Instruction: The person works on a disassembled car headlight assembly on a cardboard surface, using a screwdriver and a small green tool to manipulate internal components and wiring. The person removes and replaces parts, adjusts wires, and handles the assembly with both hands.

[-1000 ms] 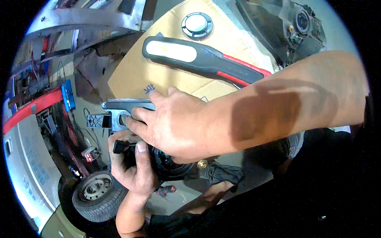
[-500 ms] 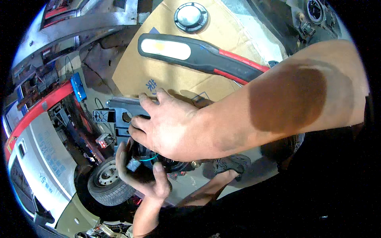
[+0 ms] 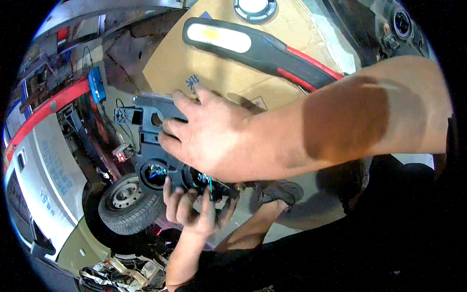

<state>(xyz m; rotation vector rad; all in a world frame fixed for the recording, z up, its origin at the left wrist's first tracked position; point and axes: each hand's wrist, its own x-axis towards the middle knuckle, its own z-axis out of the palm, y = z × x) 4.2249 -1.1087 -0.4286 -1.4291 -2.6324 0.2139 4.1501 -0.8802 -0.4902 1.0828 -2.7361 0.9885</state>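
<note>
A black car headlight housing (image 3: 148, 138) rests at the cardboard's near edge, its back showing round openings; blue wires lie inside the left one. My right hand (image 3: 209, 129) reaches across from the right and grips the housing from above, fingers spread and bent over it. Its palm and wrist hide much of the housing. Below, my left hand (image 3: 197, 211) is turned palm up with curled fingers. Between its thumb and index finger runs a thin turquoise wire (image 3: 211, 184), which comes out of the right opening and ends in something small and dark.
On the cardboard (image 3: 165, 68) lie a black and red work light (image 3: 262, 51), lit, and a round black cap (image 3: 255, 9). Another lamp unit (image 3: 401, 27) is at the far right. A wheel (image 3: 129, 199), a white vehicle (image 3: 53, 170) and a red lift arm (image 3: 48, 112) stand to the left.
My left hand has moved from the housing's left side to its near edge, and its fingers have closed around the turquoise wire. Both openings now show. My right hand stays on the housing.
</note>
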